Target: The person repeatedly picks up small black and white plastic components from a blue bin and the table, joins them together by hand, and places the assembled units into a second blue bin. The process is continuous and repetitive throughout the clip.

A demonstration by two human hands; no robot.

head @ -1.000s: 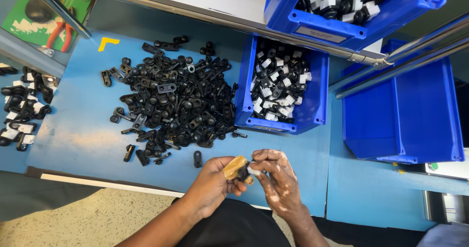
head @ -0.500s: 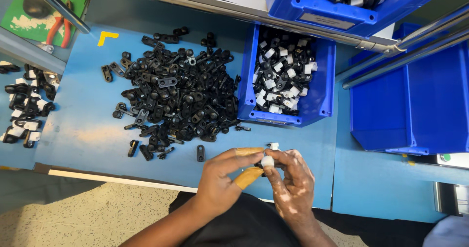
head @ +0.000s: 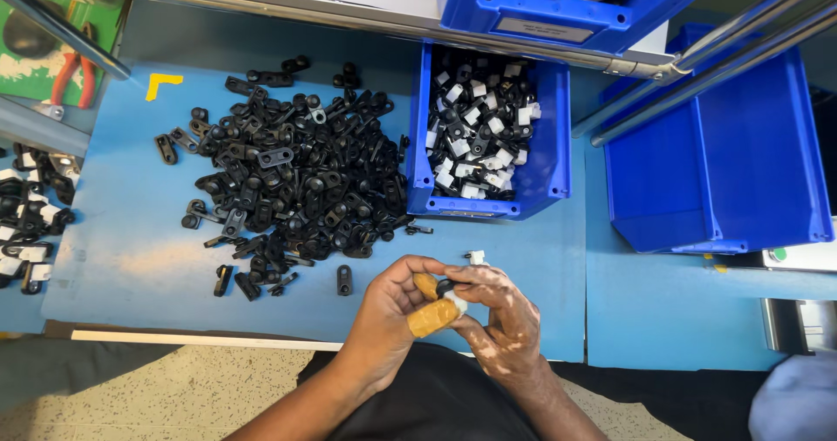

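Seen from the head camera looking straight down, two bare hands meet at the near edge of a blue bench [head: 131,258]. Together they pinch one small black clip [head: 446,289] with a white piece on it. The left hand [head: 392,306] is curled closed around the clip from the left, its thumb wrapped in a tan bandage that lies under the part. The right hand [head: 501,319] closes on the same clip from the right, fingertips bent down onto it. So the clip sits exactly between the two hands, at their fingertips, lifted just off the bench.

Just beyond the right hand's fingertips, a tiny white piece [head: 475,256] lies loose on the bench. Beyond the left hand, and spreading further left, is a big heap of black clips [head: 296,179]; one stray black clip [head: 343,279] lies just beside the left hand's knuckles. Straight ahead of both hands stands an open blue bin [head: 554,166] filled with black clips that carry white pieces. To the right of the right hand, well apart, stands a second blue bin [head: 724,171]. Far to the left, at the bench's edge, lies a smaller cluster of black-and-white parts [head: 26,232], and red-handled pliers [head: 70,79] rest beyond them.
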